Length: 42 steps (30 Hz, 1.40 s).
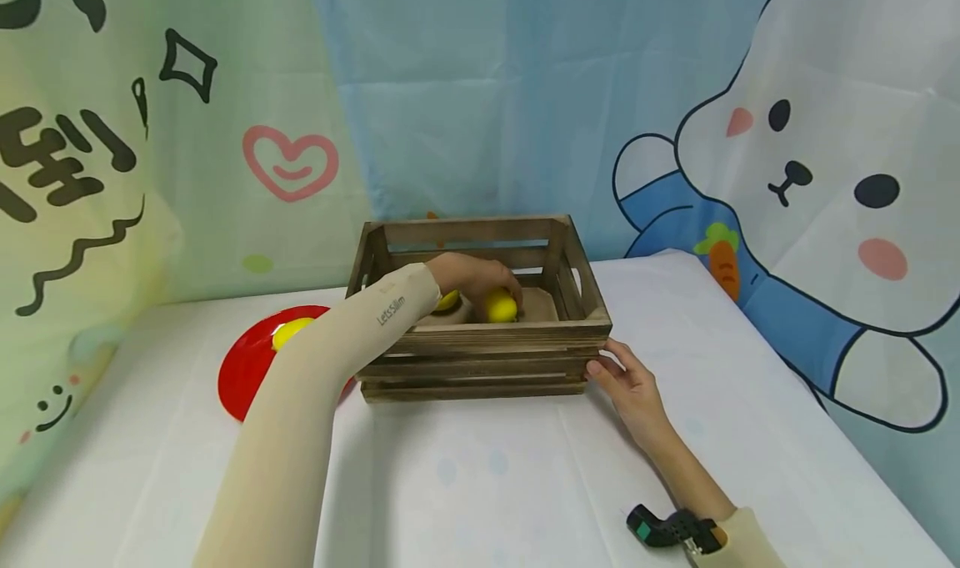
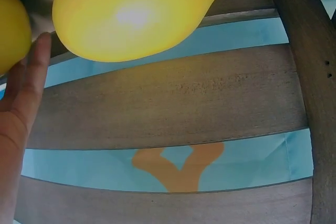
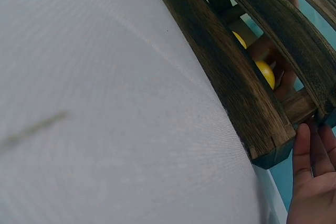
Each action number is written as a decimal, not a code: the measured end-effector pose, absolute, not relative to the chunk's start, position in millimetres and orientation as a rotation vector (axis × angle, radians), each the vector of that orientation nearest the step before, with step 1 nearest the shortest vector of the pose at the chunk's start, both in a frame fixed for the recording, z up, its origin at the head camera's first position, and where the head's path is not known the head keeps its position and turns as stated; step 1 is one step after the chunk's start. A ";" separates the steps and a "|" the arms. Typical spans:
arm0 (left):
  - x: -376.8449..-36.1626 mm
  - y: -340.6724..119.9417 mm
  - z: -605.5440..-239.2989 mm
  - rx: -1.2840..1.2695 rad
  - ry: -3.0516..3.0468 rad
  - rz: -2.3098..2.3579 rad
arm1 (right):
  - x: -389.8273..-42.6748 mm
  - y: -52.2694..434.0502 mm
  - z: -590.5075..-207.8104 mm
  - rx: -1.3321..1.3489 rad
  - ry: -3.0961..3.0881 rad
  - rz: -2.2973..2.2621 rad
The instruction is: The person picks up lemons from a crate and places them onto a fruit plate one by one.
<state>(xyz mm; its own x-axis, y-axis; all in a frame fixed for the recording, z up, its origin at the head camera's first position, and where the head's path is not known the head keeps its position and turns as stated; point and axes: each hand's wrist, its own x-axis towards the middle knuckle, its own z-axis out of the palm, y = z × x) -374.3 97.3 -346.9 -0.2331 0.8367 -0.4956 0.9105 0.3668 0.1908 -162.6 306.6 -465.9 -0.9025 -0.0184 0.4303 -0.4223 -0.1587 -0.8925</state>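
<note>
My left hand (image 1: pixel 476 276) reaches down into a slatted wooden crate (image 1: pixel 480 364) and grips a yellow lemon (image 1: pixel 501 306), its fingers bent over the fruit. A second lemon (image 1: pixel 447 301) lies in the crate to the left, partly behind the forearm; in the left wrist view this lemon (image 2: pixel 131 14) looms large beside the fingers. At the crate's front right corner, my right hand (image 1: pixel 633 393) touches the wood with extended fingers. Seen from the right wrist, those fingertips (image 3: pixel 303 135) rest against the crate's end, and the gripped lemon (image 3: pixel 266 73) shows through the slats.
A red plate (image 1: pixel 243 368) with a yellow fruit (image 1: pixel 291 331) on it stands left of the crate, partly covered by the left sleeve. White cloth (image 1: pixel 480 485) covers the table. A cartoon-printed curtain (image 1: pixel 450 92) hangs close behind the crate.
</note>
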 end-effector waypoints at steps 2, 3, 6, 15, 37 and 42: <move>-375.1 98.3 -345.8 1.518 2.112 -0.185 | -162.3 306.9 -466.2 0.508 -1.833 2.144; -375.4 98.4 -345.5 1.518 2.112 -0.179 | -162.2 306.9 -466.1 0.513 -1.828 2.144; -376.6 97.9 -343.7 1.507 2.125 -0.159 | -162.9 306.3 -465.2 0.538 -1.808 2.150; -378.9 80.8 -345.0 1.449 2.186 -0.114 | -168.6 294.7 -467.8 0.497 -1.862 2.136; -368.2 93.2 -302.8 1.528 2.316 -0.023 | -167.3 301.1 -466.3 0.515 -1.798 2.181; -358.4 98.1 -287.0 1.547 2.351 0.060 | -163.0 305.3 -464.0 0.491 -1.778 2.177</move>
<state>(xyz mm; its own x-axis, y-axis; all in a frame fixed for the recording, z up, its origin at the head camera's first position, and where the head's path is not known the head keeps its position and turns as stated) -358.4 98.1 -287.0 -0.3590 0.9005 -0.2452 0.8868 0.4110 0.2112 -163.0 305.3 -464.0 -0.9009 0.0067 0.4340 -0.4266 -0.1983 -0.8824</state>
